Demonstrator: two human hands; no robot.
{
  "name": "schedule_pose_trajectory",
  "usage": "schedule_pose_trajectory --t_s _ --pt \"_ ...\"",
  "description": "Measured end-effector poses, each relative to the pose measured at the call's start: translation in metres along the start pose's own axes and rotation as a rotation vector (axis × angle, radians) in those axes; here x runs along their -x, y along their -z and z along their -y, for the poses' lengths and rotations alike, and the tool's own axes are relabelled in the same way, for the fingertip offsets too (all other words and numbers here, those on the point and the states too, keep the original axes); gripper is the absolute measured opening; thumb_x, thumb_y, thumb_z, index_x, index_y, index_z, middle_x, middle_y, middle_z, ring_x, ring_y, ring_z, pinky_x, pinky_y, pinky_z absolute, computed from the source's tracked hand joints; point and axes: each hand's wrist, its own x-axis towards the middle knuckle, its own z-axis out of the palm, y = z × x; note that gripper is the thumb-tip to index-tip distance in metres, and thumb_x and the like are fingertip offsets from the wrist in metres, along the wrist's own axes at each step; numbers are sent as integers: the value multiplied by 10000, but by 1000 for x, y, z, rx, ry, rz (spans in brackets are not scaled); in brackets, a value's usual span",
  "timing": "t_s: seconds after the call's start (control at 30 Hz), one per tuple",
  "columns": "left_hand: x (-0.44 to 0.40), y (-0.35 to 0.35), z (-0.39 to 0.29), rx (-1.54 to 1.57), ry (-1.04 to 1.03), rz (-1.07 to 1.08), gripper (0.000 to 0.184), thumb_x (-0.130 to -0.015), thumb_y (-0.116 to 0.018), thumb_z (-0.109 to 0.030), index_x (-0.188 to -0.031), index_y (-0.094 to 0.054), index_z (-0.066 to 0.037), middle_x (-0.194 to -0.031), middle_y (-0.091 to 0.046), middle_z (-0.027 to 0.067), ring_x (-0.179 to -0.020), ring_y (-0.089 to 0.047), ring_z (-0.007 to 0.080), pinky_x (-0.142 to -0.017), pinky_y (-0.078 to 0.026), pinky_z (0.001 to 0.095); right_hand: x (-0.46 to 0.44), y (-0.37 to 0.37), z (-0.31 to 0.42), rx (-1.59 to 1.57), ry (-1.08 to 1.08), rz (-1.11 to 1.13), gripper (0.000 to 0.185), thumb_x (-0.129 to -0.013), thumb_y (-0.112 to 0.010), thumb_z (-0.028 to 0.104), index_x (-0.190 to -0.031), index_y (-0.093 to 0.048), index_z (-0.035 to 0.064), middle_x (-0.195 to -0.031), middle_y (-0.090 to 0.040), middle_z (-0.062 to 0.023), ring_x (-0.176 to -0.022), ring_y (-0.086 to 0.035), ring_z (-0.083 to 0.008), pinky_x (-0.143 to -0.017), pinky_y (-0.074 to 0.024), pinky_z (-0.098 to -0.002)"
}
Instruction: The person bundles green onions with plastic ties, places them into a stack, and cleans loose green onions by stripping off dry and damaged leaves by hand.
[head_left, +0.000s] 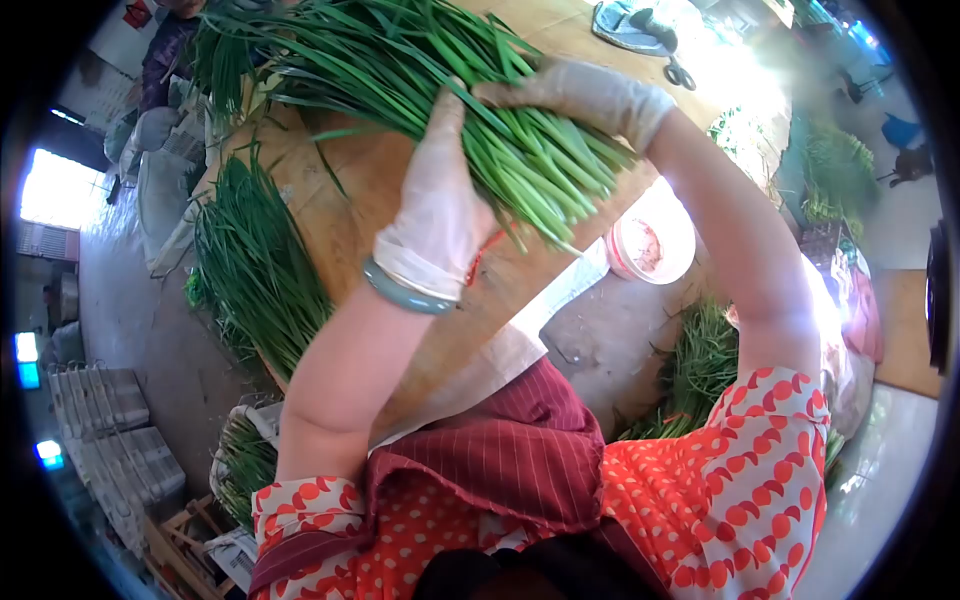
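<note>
A thick bunch of garlic chives (400,60) is held above the wooden table (375,275), its pale cut ends pointing toward the lower right and its dark leaves toward the upper left. My left hand (440,205), in a whitish glove, grips it from the near side; its thumb lies on top and the other fingers are hidden under the stems. From the far side my right hand (590,95), also gloved, closes on the same bunch. A red string or band (483,258) shows beside my left wrist.
More chives (255,265) lie along the table's left edge. A white bucket (613,250) with pinkish contents stands right of the table. Scissors (679,73) rest at the far right. Greens (700,350) lie on the floor. Another person (165,60) is at the upper left.
</note>
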Motion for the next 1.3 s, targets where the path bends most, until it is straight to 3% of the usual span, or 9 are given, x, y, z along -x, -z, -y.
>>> schedule_pose_trajectory --t_s 0.1,0.2,0.37,0.6,0.8,1.0,1.13,1.2,1.3 --pt "-5 17 44 33 93 -10 390 -908 -491 -358 -1191 -488 -90 -1167 -542 82 -1035 -533 240 -901 -451 414 12 8 -41 259 223 -59 591 -752 -684 450 -1138 -539 26 -950 -642 -87 -817 -616 -125 -744 -507 -255" --pt "-14 33 73 1 202 -176 418 -899 -508 -352 -1212 -477 -77 -1206 -526 86 -1053 -518 252 -925 -429 410 31 4 -70 416 -127 -180 718 -744 -674 491 -1216 -465 -8 -1005 -622 -115 -927 -574 -150 -845 -450 -274" --pt "-24 45 60 97 281 -81 450 -890 -521 -365 -1221 -468 -66 -1229 -506 105 -1079 -493 274 -969 -387 438 26 12 -96 317 -30 -190 800 -755 -641 531 -1275 -389 -22 -1052 -600 -150 -965 -562 -181 -848 -437 -290" --pt "-19 53 56 56 261 8 486 -899 -490 -401 -1252 -440 -71 -1231 -509 102 -1071 -519 256 -934 -433 410 70 -19 -73 981 331 -734 555 -769 -587 525 -1028 -593 34 -912 -605 -223 -892 -576 -362 -779 -446 -408" --pt "-26 66 59 98 359 182 571 -904 -405 -491 -1284 -405 -65 -1272 -474 115 -1117 -490 270 -940 -430 419 104 -83 -58 1551 28 -431 344 -758 -623 408 -760 -617 64 -747 -619 -108 -718 -605 -283 -665 -469 -366" --pt "-13 60 58 61 240 168 636 -878 -390 -553 -1278 -411 -59 -1274 -467 115 -1133 -475 277 -960 -417 428 94 -65 -17 1326 127 -659 235 -764 -622 306 -750 -622 72 -663 -607 -121 -658 -617 -265 -606 -488 -370" --pt "-9 59 58 99 218 104 663 -852 -433 -559 -1293 -395 -67 -1297 -442 123 -1170 -431 297 -996 -359 458 59 -10 39 1094 665 -814 283 -819 -516 258 -768 -621 0 -658 -606 -168 -557 -583 -337 -531 -479 -389" --pt "-14 65 61 92 223 101 619 -852 -482 -513 -1269 -418 -60 -1262 -472 115 -1132 -462 284 -975 -390 444 77 -26 79 699 396 -769 293 -788 -595 154 -1045 -616 16 -958 -644 -170 -877 -614 -275 -792 -473 -314" --pt "-18 70 63 67 240 61 548 -849 -557 -429 -1235 -448 -55 -1222 -504 107 -1089 -496 265 -950 -425 426 48 12 87 549 579 -796 292 -795 -606 162 -1015 -603 -30 -881 -648 -163 -860 -618 -247 -771 -474 -306"
